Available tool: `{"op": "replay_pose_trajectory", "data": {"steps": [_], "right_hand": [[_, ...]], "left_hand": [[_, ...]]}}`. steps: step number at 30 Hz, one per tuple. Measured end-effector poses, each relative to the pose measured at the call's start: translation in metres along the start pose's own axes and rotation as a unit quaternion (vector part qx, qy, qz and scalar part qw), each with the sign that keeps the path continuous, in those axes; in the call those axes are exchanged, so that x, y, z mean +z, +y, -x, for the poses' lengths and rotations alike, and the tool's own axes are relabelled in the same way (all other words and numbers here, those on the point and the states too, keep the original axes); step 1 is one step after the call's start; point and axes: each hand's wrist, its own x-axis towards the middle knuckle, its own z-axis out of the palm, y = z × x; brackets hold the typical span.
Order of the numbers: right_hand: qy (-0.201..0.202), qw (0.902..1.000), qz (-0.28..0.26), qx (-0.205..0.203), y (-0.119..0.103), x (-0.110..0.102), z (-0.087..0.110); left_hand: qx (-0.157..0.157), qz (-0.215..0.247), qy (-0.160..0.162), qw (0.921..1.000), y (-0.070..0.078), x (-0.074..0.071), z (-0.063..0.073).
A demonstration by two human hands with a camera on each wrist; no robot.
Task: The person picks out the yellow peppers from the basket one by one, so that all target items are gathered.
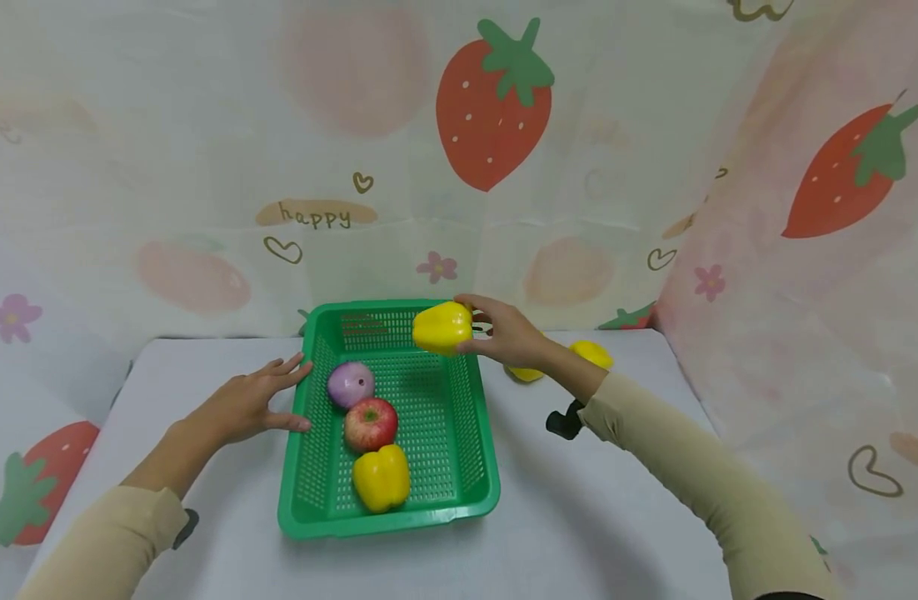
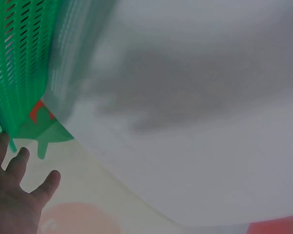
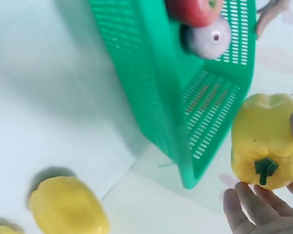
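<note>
My right hand (image 1: 504, 330) holds a yellow bell pepper (image 1: 441, 328) between thumb and fingers, over the far right corner of a green basket (image 1: 387, 525). In the right wrist view the green stem of this pepper (image 3: 266, 136) faces the camera. With fingers spread, my left hand (image 1: 251, 406) touches the basket's left rim. Inside the basket a purple onion (image 1: 351, 384), a red apple (image 1: 371, 425) and a second yellow bell pepper (image 1: 381, 478) lie in a row along the left side.
Right of the basket, partly behind my right forearm, a yellow item (image 1: 525, 374) and another yellow item (image 1: 592, 354) lie on the white table (image 1: 549, 517). A cloth printed with strawberries (image 1: 496, 108) rises behind the table and along the right.
</note>
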Motion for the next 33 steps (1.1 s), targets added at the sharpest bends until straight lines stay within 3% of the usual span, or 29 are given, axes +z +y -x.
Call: {"op": "replay_pose_trajectory", "data": {"steps": [9, 15, 26, 33], "right_hand": [[0.079, 0.9959, -0.021, 0.038, 0.02, -0.017, 0.05], [0.118, 0.9914, 0.003, 0.055, 0.042, -0.024, 0.077], [0.12, 0.9893, -0.002, 0.083, 0.079, -0.03, 0.114], [0.12, 0.9853, 0.006, 0.121, 0.104, -0.026, 0.132]], "left_hand": [[0.007, 0.001, 0.001, 1.0, 0.001, 0.0, 0.001], [0.009, 0.0, 0.004, 0.9999, 0.0, -0.002, 0.001], [0.009, 0.003, 0.003, 1.0, 0.0, -0.001, 0.001], [0.01, -0.006, 0.005, 0.9999, -0.002, 0.002, 0.0]]}}
